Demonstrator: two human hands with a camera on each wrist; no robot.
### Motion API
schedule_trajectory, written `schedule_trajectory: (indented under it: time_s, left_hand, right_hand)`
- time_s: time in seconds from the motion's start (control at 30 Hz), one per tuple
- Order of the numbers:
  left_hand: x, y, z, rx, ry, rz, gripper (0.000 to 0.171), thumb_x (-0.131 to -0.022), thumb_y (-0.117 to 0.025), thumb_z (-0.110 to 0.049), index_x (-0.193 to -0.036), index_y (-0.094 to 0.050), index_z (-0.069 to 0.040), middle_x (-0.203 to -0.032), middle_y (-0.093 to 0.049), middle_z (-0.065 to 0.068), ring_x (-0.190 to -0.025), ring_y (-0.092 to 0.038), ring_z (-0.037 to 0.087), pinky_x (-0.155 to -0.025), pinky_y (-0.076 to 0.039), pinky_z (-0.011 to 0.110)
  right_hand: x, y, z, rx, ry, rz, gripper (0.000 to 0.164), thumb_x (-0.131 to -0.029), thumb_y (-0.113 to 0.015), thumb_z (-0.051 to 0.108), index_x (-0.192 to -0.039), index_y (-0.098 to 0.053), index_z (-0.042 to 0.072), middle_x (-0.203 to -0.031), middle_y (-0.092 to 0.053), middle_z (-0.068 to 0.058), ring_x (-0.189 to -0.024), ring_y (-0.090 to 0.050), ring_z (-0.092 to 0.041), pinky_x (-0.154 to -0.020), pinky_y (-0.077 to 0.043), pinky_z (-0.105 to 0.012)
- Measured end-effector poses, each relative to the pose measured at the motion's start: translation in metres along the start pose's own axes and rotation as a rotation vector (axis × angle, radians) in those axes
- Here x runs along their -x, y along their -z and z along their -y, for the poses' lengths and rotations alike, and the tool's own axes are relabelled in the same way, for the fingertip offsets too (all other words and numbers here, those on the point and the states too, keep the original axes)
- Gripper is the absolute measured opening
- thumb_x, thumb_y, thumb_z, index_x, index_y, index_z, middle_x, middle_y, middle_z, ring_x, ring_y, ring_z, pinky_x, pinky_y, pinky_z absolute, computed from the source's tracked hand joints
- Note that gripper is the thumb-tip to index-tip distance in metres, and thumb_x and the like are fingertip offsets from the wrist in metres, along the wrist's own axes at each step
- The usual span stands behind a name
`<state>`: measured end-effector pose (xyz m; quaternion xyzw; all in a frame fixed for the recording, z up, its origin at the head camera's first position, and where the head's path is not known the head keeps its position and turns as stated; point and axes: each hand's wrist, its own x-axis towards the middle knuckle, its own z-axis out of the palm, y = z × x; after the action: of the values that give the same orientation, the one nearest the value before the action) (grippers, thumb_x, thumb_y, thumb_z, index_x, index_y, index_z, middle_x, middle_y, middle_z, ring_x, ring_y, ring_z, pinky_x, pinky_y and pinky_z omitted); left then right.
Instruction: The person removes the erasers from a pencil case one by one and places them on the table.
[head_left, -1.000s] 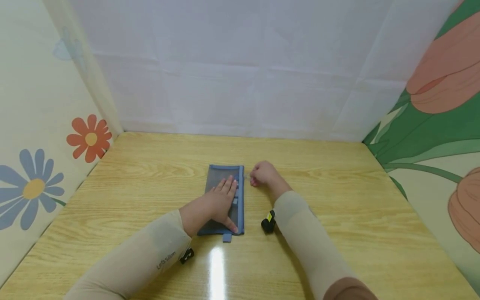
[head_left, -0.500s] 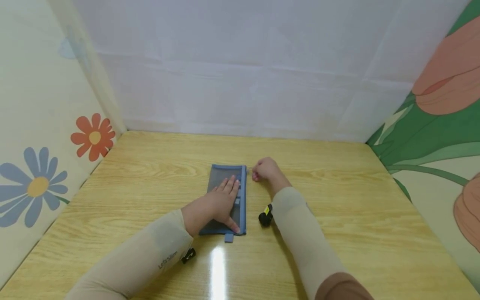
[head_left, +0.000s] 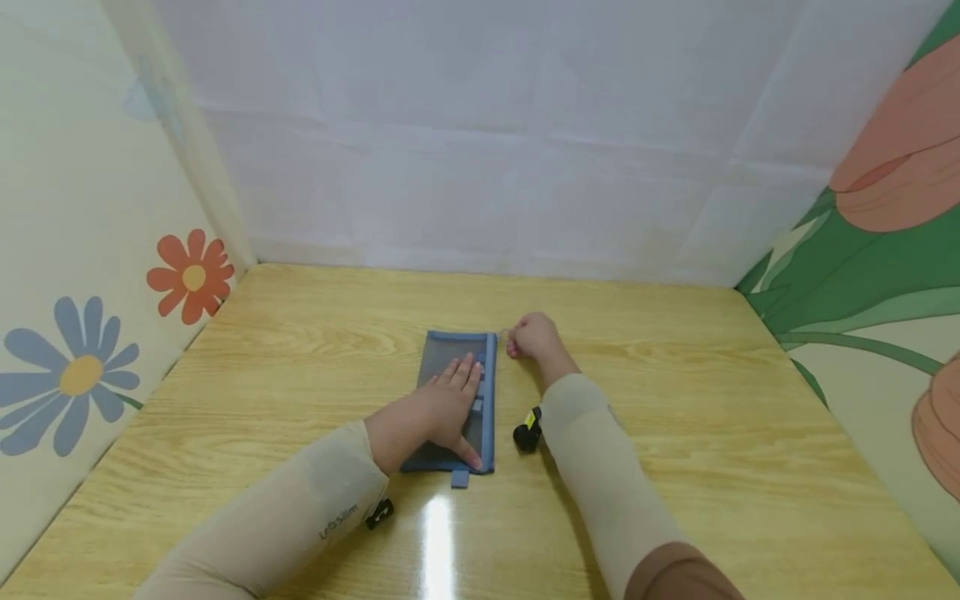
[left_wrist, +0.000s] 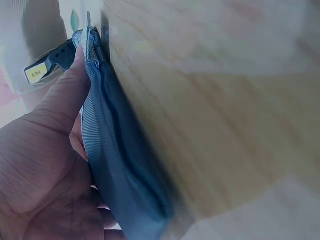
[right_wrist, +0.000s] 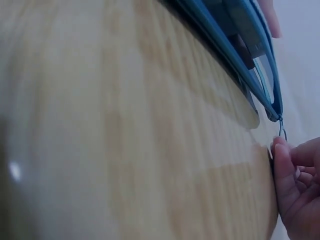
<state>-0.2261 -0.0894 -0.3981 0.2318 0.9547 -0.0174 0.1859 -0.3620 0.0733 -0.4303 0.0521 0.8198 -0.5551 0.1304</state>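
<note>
Two hands meet at a blue mesh pouch on the table: the left hand lies across it, fingers straight; the right hand pinches what may be a pull loop. It should handle light and floppy, best held by its edge band.

Over the blue pouch, the left hand is hiding much of the grey panel, and the small pieces showing through that panel are looking too tiny to be identified. Beside the pouch's far right corner, the right hand is concealing the end of a thin loop, and the right wrist view is cutting off this hand at the right and the pouch at the top. The left wrist view is cutting off the pouch at the bottom, and the tabletop beside the pouch is appearing blurred there.
</note>
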Motion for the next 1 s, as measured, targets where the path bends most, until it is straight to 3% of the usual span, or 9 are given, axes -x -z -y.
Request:
schedule_trajectory:
  time_s: [0.43, 1.0]
  left_hand:
    - [0.0017, 0.0050, -0.0015, 0.008, -0.001, 0.030, 0.137, -0.052, -0.065, -0.075, -0.146, 0.002, -0.001, -0.150, 0.012, 0.021, -0.137, 0.003, 0.038, -0.108, -0.017, 0.051]
    - [0.0008, 0.0055, 0.0006, -0.006, -0.024, 0.019, 0.139, -0.049, -0.065, -0.077, -0.146, 0.002, -0.003, -0.150, 0.011, 0.020, -0.138, 0.003, 0.036, -0.108, -0.018, 0.050]
  right_hand:
    - [-0.0014, 0.0011, -0.0015, -0.023, -0.013, 0.017, 0.011, -0.086, -0.052, -0.005, -0.090, -0.057, -0.013, -0.065, -0.058, -0.012, -0.051, -0.058, -0.015, -0.060, -0.055, -0.028]
    - [0.0055, 0.0053, -0.0041, -0.051, 0.016, 0.003, 0.011, -0.085, -0.050, -0.005, -0.088, -0.057, -0.013, -0.060, -0.058, -0.012, -0.048, -0.058, -0.015, -0.057, -0.055, -0.029]
